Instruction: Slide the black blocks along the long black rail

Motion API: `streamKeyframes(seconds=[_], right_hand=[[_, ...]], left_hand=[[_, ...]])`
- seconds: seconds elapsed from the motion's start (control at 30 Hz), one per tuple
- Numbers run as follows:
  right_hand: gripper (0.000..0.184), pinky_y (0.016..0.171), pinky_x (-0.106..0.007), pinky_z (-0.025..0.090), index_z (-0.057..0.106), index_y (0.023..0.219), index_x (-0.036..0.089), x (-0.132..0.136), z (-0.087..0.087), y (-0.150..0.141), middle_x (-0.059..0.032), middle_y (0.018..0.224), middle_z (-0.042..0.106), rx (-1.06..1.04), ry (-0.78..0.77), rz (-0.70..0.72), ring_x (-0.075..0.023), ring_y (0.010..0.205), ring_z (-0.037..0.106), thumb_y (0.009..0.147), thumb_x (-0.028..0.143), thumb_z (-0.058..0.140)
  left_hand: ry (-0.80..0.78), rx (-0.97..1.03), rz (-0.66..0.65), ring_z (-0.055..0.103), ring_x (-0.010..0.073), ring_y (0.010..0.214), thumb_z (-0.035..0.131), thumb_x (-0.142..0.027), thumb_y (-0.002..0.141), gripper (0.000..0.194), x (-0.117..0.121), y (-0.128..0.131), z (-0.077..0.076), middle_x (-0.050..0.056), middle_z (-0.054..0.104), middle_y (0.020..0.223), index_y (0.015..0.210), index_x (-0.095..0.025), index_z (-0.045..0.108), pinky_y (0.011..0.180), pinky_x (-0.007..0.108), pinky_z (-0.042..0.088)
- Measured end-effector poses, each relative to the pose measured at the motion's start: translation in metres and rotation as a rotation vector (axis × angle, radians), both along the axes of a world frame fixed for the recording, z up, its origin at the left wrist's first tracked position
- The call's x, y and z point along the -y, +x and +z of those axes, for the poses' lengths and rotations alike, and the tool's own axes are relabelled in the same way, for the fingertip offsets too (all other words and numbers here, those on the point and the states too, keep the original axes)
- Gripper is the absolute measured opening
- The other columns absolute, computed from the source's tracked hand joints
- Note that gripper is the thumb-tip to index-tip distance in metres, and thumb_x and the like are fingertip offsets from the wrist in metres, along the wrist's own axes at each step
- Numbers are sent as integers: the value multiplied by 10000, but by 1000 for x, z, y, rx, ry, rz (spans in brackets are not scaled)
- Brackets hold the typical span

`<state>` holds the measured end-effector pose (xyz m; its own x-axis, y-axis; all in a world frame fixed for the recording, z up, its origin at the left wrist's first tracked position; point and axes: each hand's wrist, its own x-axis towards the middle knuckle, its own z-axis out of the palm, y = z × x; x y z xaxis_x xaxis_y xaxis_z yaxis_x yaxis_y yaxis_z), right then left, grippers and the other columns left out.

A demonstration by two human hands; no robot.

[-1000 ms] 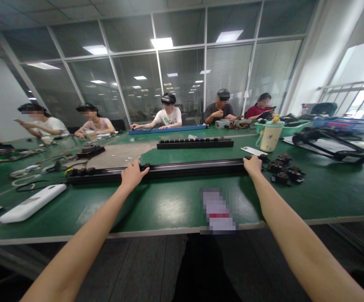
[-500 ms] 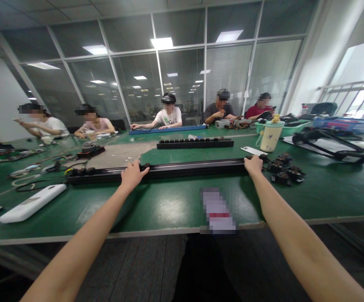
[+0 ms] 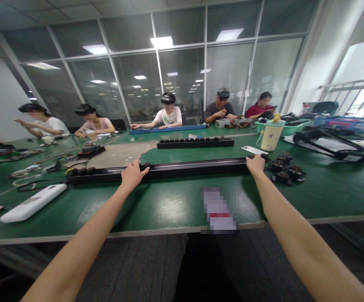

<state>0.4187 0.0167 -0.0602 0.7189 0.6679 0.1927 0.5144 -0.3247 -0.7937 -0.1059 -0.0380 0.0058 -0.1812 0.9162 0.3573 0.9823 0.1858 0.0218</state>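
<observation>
A long black rail [image 3: 194, 167] lies across the green table in front of me, with small black blocks [image 3: 85, 171] on its left part. My left hand [image 3: 133, 174] is wrapped over the rail left of its middle, the thumb against another small black block [image 3: 145, 167]. At the rail's right end, my right hand [image 3: 255, 164] grips it, fingers curled over the top and partly hidden. Just right of that hand sits a loose group of small black blocks [image 3: 285, 167]. Behind the rail stands a shorter black rail [image 3: 196, 144] with a row of black blocks along it.
A phone [image 3: 218, 209] lies at the table's front edge, a white oblong case [image 3: 33, 203] at left. Beyond my right hand are a white phone [image 3: 253, 150], a yellow cup [image 3: 271, 136] and a black frame [image 3: 333, 144]. Several people sit across the table [image 3: 169, 205].
My right hand has shifted very slightly to the right at the rail's end. The left hand and the rail look almost the same as before.
</observation>
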Motion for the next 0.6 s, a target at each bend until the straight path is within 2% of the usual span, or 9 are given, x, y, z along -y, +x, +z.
streamKeyframes(seconds=[0.27, 0.6], right_hand=[[475, 1047, -480, 487, 623, 1320, 61, -4, -3, 3, -280, 1319, 579, -21, 9, -13, -354, 1200, 619, 919, 315, 647], [449, 1032, -462, 493, 638, 1290, 72, -4, -1, 5, -270, 1300, 580, -36, 2, -26, -344, 1188, 626, 907, 306, 668]], left_hand=[[-4, 5, -2, 651, 380, 1157, 427, -617, 964, 636, 2, 1, 3, 234, 597, 1302, 1380, -140, 492, 950, 452, 505], [-11, 3, -2, 648, 381, 1170, 414, -622, 967, 651, -2, -2, 1, 241, 596, 1312, 1403, -144, 482, 960, 461, 498]])
